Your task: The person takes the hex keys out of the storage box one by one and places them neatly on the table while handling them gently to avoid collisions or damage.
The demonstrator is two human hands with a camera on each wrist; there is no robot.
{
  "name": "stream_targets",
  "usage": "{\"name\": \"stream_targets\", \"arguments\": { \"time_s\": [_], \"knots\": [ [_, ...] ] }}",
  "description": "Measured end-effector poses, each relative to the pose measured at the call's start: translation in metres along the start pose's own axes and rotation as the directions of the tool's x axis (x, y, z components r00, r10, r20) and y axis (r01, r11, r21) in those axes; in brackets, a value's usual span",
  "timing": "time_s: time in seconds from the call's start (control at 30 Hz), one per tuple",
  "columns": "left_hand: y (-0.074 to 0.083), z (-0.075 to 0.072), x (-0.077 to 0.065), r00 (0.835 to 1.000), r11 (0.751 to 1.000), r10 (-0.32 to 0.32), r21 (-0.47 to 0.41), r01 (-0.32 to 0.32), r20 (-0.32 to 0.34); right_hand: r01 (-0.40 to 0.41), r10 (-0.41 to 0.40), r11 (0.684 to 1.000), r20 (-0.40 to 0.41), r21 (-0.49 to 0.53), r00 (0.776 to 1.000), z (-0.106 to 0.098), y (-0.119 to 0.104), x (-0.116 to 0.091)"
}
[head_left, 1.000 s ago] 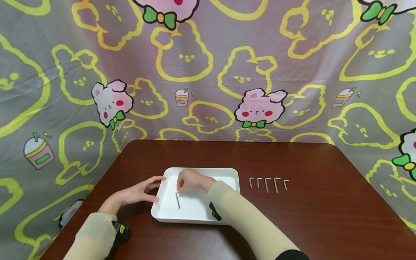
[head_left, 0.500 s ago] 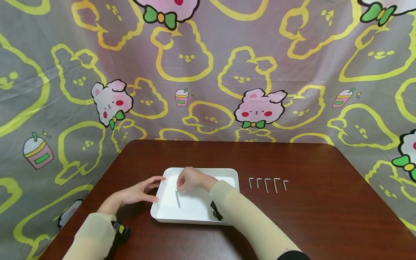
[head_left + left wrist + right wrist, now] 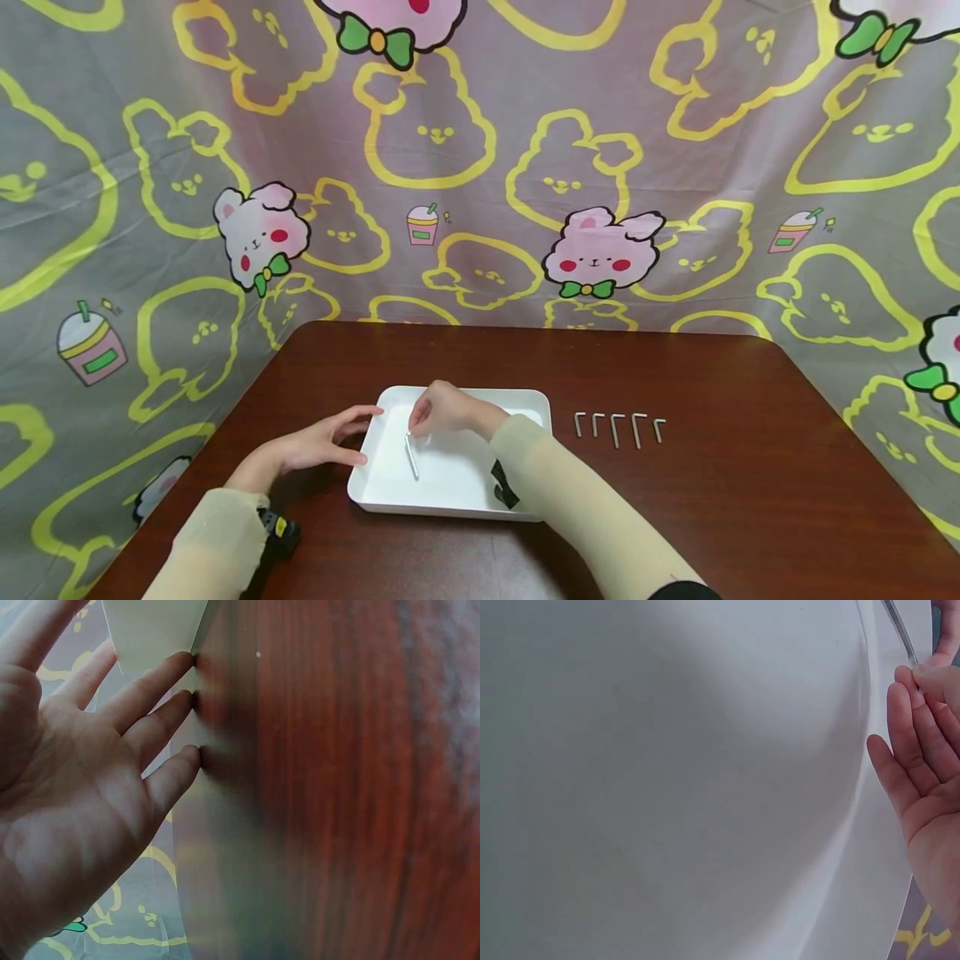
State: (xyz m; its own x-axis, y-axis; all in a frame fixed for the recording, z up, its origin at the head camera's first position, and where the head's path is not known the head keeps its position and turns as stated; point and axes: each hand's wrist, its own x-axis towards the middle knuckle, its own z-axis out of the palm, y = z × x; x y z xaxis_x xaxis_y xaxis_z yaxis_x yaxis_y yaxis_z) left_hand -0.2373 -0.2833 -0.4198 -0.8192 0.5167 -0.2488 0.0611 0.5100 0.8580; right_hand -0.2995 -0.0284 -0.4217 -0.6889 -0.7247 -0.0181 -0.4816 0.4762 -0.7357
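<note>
My right hand [image 3: 444, 410] is over the left half of a white tray [image 3: 465, 483], pinching the upper end of a silver hex key [image 3: 412, 460] between thumb and fingertips. The key's long arm points down toward me, close over the tray's floor. In the right wrist view, the hex key [image 3: 901, 631] sticks out past the thumb of the right hand [image 3: 934, 761], whose other fingers are loosely bent. At the tray's left side is my left hand [image 3: 318, 442], fingers spread, index finger and thumb at the rim. The left wrist view shows the left hand's fingertips [image 3: 186, 759] on the table.
Several more hex keys [image 3: 616, 429] lie in a row on the brown wooden table [image 3: 720, 500], right of the tray. A patterned curtain [image 3: 480, 167] surrounds the table at the back and sides.
My right hand has risen slightly with the hex key in its fingers, and the key's lower end has swung a little to the right. The left hand stays at the tray.
</note>
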Motion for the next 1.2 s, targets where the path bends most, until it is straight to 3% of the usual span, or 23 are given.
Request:
{"name": "stream_targets", "arguments": {
  "time_s": [0.47, 0.73, 1.2],
  "knots": [
    [0.001, 0.000, 0.000, 1.000, 1.000, 0.002, 0.012, -0.002, 0.005, 0.007, -0.007, 1.000, 0.007, 0.013, 1.000, -0.013, -0.011, -0.007],
    [-0.002, -0.001, 0.002, 0.999, 0.999, -0.044, -0.006, 0.044, -0.010, 0.022, -0.022, 1.000, 0.009, 0.011, 1.000, -0.028, -0.015, -0.012],
    [-0.003, -0.001, 0.002, 0.999, 0.999, -0.034, -0.010, 0.034, -0.005, 0.049, -0.050, 0.998, 0.022, 0.033, 0.998, -0.053, -0.020, -0.024]
  ]
}}
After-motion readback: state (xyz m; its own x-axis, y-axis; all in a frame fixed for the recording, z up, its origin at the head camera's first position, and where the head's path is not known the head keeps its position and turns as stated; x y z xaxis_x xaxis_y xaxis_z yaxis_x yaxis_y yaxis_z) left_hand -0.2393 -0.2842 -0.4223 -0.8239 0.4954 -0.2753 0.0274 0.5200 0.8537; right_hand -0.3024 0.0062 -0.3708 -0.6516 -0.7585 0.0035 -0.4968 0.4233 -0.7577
